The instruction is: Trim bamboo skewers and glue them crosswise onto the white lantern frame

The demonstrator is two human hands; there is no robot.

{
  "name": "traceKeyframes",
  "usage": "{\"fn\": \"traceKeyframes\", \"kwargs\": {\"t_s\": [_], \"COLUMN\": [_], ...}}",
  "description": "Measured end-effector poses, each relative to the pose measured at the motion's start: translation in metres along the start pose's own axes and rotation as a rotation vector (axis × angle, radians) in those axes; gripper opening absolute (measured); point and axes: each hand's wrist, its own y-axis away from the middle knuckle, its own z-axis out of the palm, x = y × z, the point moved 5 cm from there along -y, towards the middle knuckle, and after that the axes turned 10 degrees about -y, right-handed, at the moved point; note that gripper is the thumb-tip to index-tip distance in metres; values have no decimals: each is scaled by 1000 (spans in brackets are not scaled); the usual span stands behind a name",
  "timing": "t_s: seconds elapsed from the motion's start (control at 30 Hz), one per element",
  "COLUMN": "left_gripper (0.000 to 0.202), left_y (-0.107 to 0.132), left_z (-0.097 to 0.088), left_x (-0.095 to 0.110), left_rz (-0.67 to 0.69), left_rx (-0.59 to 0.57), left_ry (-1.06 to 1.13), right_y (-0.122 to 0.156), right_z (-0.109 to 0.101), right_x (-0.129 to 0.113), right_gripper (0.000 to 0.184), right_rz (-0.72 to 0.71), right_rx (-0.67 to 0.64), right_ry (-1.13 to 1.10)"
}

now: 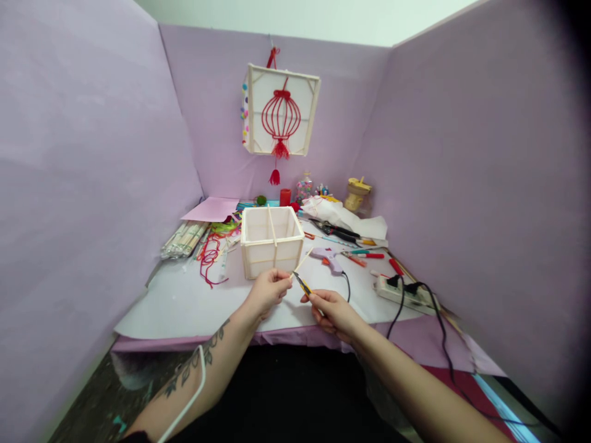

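My left hand (271, 290) pinches the near end of a thin wooden stick (303, 261), which points up and to the right. In my right hand (333, 311) is a yellow and black utility knife (303, 285), its blade at the stick close to my left fingertips. Just beyond my hands stands a box-shaped frame (259, 253) of pale sticks with white panels, open at the top, with one stick across its middle. A lilac glue gun (327, 256) lies to the right of the stick's far end.
A finished-looking lantern (310, 117) with a red lantern motif hangs on the back wall. Pliers (339, 231) and a power strip (406, 295) with black cords lie at right. Bundled sticks (183, 239) and red yarn (209, 257) are at left. Lilac walls enclose three sides.
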Motion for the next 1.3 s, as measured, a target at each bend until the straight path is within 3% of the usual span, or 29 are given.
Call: {"fn": "traceKeyframes", "kwargs": {"t_s": [0.13, 0.27, 0.67, 1.1, 1.3], "left_gripper": [30, 28, 29, 35, 36], "left_y": [0, 1, 3, 1, -1], "left_z": [-1, -2, -1, 3, 8], "left_x": [2, 3, 1, -11, -15], "left_rz": [9, 24, 35, 30, 2], "left_rx": [34, 59, 60, 107, 120], "left_ry": [15, 19, 18, 82, 115], "right_y": [-4, -1, -6, -2, 12], "right_z": [-8, -11, -10, -17, -9], "right_x": [-7, -16, -10, -21, -29], "right_gripper": [44, 42, 53, 41, 35], "right_rz": [-191, -290, -218, -392, -616], "right_rx": [158, 224, 170, 331, 526], "right_ry": [163, 262, 315, 582, 1104]}}
